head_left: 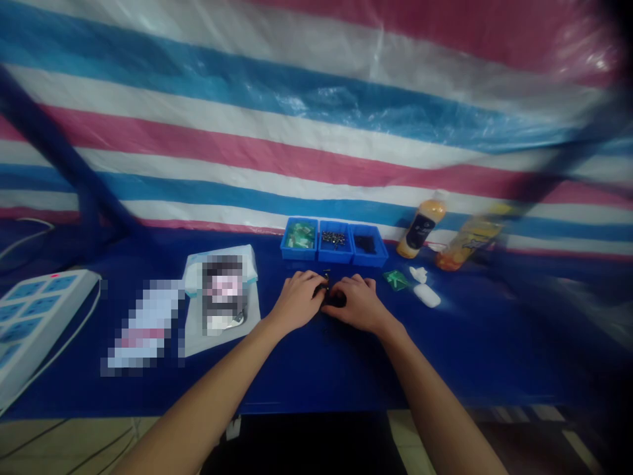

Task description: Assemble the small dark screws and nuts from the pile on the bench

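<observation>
On a dark blue tabletop, the left hand and right hand are meeting at the centre, both curling closed around a small dark object, which their fingers are mostly hiding. Three blue parts trays are sitting just beyond them.

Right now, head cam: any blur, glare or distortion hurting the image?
Head view: wide-angle bowing curves the blue, white and pink striped plastic sheet, with glare; the yellow plastic bottle at right is smeared; pixelation covers a white packet; the left hand and right hand look fairly sharp.
</observation>
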`<state>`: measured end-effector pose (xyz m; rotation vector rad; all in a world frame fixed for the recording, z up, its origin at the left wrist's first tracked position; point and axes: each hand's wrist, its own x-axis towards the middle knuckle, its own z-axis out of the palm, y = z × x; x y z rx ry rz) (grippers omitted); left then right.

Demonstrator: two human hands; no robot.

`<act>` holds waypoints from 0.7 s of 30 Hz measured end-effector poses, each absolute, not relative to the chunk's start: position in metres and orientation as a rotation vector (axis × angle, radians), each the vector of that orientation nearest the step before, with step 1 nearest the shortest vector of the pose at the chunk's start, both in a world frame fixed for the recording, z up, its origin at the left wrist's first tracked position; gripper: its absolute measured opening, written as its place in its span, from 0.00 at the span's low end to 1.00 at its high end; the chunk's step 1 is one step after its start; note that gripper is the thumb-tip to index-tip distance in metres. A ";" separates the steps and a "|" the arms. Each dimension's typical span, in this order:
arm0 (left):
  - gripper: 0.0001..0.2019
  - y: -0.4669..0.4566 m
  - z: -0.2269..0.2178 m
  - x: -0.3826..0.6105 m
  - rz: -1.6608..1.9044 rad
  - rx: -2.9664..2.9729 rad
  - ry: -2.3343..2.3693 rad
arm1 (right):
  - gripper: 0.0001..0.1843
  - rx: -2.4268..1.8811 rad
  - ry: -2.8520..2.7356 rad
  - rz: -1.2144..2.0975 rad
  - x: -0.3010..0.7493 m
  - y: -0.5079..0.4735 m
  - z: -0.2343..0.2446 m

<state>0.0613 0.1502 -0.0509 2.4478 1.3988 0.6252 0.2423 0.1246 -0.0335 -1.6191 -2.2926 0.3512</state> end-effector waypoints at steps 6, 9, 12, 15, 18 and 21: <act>0.12 0.150 -0.050 0.061 0.637 2.430 1.400 | 0.05 -1.649 -2.285 0.375 0.244 0.128 -0.040; 0.11 0.150 -0.050 0.061 0.637 2.425 1.400 | 0.03 -1.633 -2.266 0.398 0.245 0.129 -0.042; 0.12 0.150 -0.049 0.061 0.646 2.407 1.402 | 0.04 -1.604 -2.212 0.403 0.248 0.132 -0.043; 0.13 0.151 -0.049 0.061 0.649 2.397 1.406 | 0.13 -1.580 -2.119 0.462 0.253 0.134 -0.041; 0.13 0.152 -0.051 0.060 0.658 2.404 1.406 | 0.21 -1.533 -2.075 0.516 0.259 0.136 -0.039; 0.13 0.152 -0.053 0.060 0.664 2.408 1.409 | 0.16 -1.432 -2.019 0.554 0.263 0.137 -0.039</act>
